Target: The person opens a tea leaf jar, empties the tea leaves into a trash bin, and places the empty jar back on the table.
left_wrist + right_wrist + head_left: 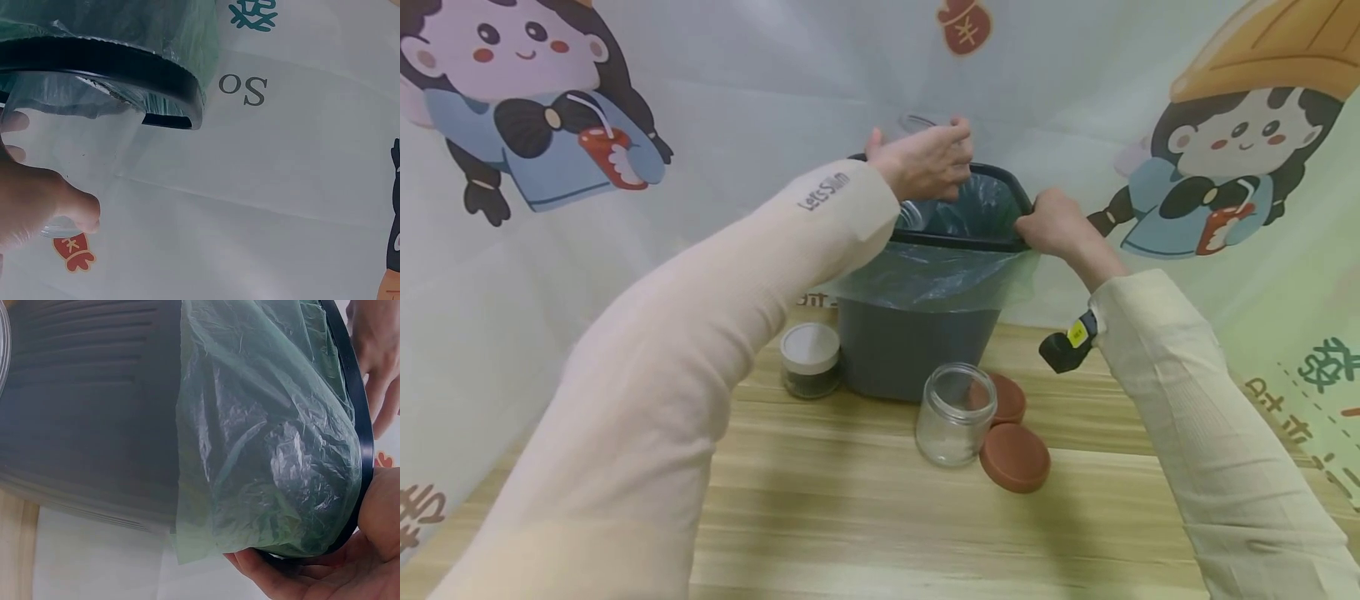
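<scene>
My left hand point(925, 160) holds a clear jar point(81, 144) tipped over the opening of a grey trash bin point(910, 350). The jar's mouth end reaches inside the bin's black rim point(119, 59), its base pointing up and away. In the left wrist view the thumb lies along the jar, and a few fingertips show on its other side. My right hand point(1056, 223) grips the rim at the bin's right corner, its fingers under the edge in the right wrist view. A thin green bin liner point(269, 437) is folded out over the rim.
An open glass jar point(953, 429) stands before the bin, beside two reddish-brown lids point(1017, 458). Left of the bin is a white-lidded jar point(811, 354) with dark contents. A printed cloth point(760, 75) hangs behind the wooden table point(850, 517).
</scene>
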A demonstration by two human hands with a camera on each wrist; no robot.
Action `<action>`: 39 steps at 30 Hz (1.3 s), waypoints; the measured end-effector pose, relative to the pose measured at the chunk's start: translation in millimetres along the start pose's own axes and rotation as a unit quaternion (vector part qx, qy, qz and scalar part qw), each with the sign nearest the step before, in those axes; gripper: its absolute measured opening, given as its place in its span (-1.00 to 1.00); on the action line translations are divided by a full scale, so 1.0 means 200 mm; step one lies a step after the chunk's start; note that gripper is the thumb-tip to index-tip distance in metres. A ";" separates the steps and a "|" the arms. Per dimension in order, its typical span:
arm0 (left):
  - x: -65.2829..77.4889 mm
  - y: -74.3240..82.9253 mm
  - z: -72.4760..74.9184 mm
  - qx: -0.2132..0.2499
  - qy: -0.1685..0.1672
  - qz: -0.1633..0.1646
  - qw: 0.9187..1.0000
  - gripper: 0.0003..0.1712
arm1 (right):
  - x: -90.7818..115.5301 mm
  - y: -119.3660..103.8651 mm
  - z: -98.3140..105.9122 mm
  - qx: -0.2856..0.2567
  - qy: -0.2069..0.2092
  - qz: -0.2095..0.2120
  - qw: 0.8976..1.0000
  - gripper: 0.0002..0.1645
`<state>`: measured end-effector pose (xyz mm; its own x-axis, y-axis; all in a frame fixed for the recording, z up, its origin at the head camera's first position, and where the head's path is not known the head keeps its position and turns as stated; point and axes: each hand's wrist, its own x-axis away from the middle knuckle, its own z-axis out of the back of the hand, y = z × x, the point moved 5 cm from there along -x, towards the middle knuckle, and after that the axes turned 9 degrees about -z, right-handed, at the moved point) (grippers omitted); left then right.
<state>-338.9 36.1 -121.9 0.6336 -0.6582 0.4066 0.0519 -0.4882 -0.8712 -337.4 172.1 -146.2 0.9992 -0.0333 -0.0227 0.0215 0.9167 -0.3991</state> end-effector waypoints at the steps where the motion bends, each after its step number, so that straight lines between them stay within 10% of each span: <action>1: 0.00 -0.01 0.00 0.001 -0.002 0.003 1.000 0.00 | 0.00 0.00 0.00 0.000 0.000 0.002 1.000 -0.80; 16: 0.00 -0.07 -0.01 -0.045 -0.039 0.040 0.997 0.01 | 0.00 0.00 0.00 -0.005 0.003 0.010 1.000 -0.75; 23: 0.05 -0.11 -0.05 0.083 -0.037 0.078 0.993 0.03 | 0.00 0.00 0.00 -0.006 -0.011 0.001 1.000 -0.81; 27: 0.08 -0.14 -0.08 0.211 -0.039 0.137 0.967 -0.07 | 0.00 0.00 0.00 -0.004 -0.017 -0.004 1.000 -0.80; 32: 0.12 -0.15 -0.10 0.341 -0.041 0.212 0.915 -0.43 | -0.01 0.00 0.01 0.004 -0.017 -0.006 1.000 -0.78; 39: 0.17 -0.13 -0.13 0.443 -0.023 0.266 0.856 -0.48 | 0.00 0.00 0.00 0.001 -0.019 -0.009 1.000 -0.79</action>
<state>-339.6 12.1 -78.3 0.7785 -0.6187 -0.1054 0.2983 0.5126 -0.8051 -337.8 172.3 -145.9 0.9992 -0.0349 0.0191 0.0396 0.9171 -0.3968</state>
